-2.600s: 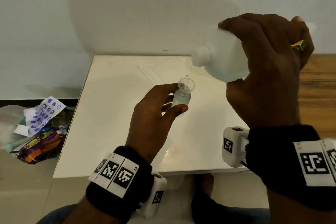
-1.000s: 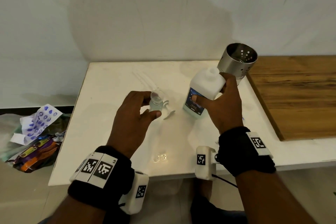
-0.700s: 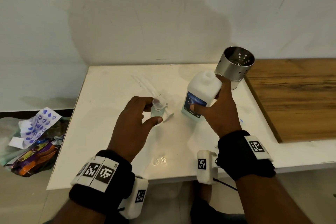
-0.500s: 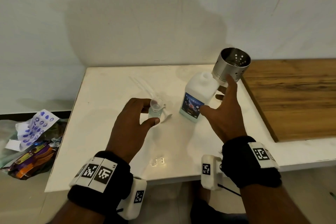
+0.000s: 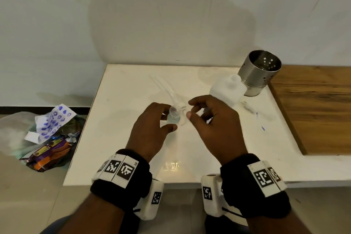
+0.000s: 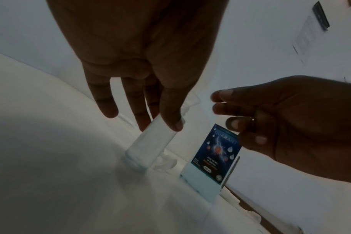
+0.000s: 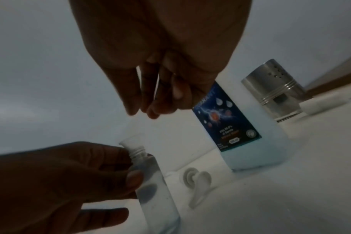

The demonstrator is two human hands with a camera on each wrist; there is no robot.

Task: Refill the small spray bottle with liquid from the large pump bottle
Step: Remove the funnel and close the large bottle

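Holding the small spray bottle [image 5: 173, 118] upright on the white table [image 5: 123, 129], funnel [image 5: 175, 110] in its neck.
Left hand [image 5: 152, 131] pinches it, thumb against fingers; right hand [image 5: 214, 127] hovers beside, loosely curled, empty. Large pump bottle [image 5: 227, 91] stands behind, beside a steel holder [image 5: 258, 72].

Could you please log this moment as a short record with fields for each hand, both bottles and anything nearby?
left hand: grips the small spray bottle, upright on the white table
funnel: seated in the bottle's neck
right hand: holds nothing, fingers near the funnel
large bottle: upright, open, released
pump head: lying on the table
steel holder: behind the large bottle
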